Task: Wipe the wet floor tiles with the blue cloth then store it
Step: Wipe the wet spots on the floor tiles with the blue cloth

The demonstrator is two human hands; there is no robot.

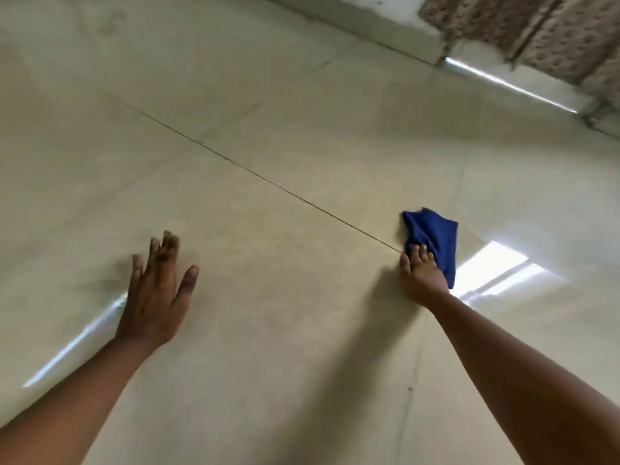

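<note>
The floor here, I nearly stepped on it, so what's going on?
A person is wiping the beige floor tiles. The right hand presses a bunched blue cloth onto the tile, right beside a dark grout line. The left hand is open with fingers spread, low over the floor. The cloth is in use, not yet stored.

Blue cloth [432, 238] partly under right hand [423, 278]; top-right patterned surface [550, 31] blurred, perhaps brickwork.

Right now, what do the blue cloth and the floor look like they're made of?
Blue cloth: soft woven or microfibre fabric by its look, matte, bunched into folds under the right hand. Floor: large beige tiles, probably ceramic, glossy; they mirror window light and show thin joints.
</note>
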